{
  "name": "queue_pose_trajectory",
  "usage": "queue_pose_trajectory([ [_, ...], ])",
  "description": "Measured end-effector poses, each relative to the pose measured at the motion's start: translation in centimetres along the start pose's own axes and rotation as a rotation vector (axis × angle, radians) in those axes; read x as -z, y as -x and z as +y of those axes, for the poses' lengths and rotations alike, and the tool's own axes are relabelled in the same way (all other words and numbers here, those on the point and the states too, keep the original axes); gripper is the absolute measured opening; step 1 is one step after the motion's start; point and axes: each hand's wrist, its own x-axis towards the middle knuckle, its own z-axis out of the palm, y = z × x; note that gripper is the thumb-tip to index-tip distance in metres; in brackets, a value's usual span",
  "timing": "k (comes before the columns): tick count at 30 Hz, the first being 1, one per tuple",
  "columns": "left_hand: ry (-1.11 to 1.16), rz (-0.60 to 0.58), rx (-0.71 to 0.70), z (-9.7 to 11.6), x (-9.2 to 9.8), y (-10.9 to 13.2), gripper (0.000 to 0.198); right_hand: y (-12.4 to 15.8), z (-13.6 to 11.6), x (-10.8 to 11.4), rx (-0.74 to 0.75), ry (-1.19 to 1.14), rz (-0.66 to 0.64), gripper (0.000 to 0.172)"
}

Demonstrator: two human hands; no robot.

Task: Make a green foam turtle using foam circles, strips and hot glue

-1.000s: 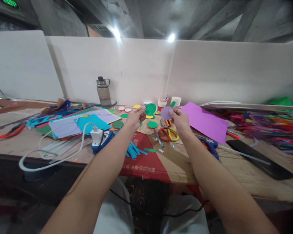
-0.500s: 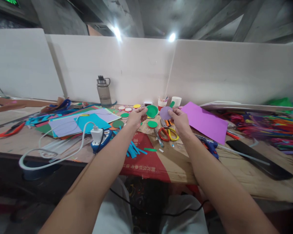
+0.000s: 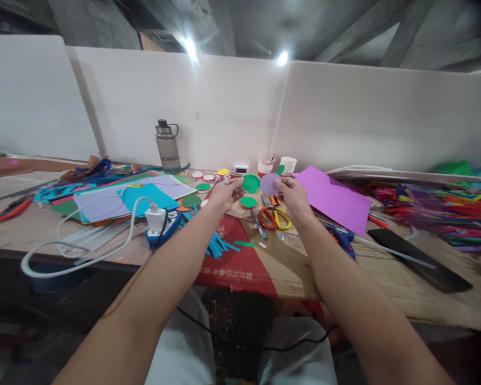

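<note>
My right hand (image 3: 293, 197) pinches a small lilac paper disc (image 3: 269, 184) and holds it upright over the table. My left hand (image 3: 225, 193) is raised beside it, its fingers pinched on the edge of a green paper disc (image 3: 250, 183). The two discs are close together, a small gap between them. Below them lie another green disc (image 3: 248, 202) and red-and-yellow scissors (image 3: 273, 218).
A purple sheet (image 3: 335, 198) lies right of my hands; coloured sheets (image 3: 120, 200), a white charger with cable (image 3: 154, 218) and a grey bottle (image 3: 167, 145) are to the left. Paper cups (image 3: 287, 164), a blue glue gun (image 3: 343, 240), a black strip (image 3: 419, 259) and pipe cleaners (image 3: 436, 211) are about.
The green disc has tilted flatter and dropped slightly in my left hand. The lilac disc stays held in my right hand. The view has shifted a little.
</note>
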Motion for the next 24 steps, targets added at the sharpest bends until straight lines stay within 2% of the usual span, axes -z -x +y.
queue_pose_trajectory([
  [4,0.004,-0.022,-0.011,-0.13,0.15,-0.18,0.008,-0.04,-0.07,0.02,-0.01,-0.022,-0.001,0.032],
  [12,-0.1,-0.052,-0.056,-0.35,0.03,0.07,0.021,0.03,-0.17,0.0,0.0,-0.023,-0.043,0.034],
  [16,-0.151,-0.115,-0.104,-0.6,-0.21,0.36,0.028,0.34,-0.33,-0.24,0.034,0.031,-0.102,0.034],
  [20,-0.203,-0.192,-0.138,-0.81,-0.3,0.51,0.037,0.29,-0.3,-0.31,0.066,0.085,-0.085,0.033],
  [24,-0.217,-0.261,-0.145,-0.81,-0.35,0.64,0.037,0.08,-0.15,-0.19,0.114,0.164,-0.049,0.029],
])
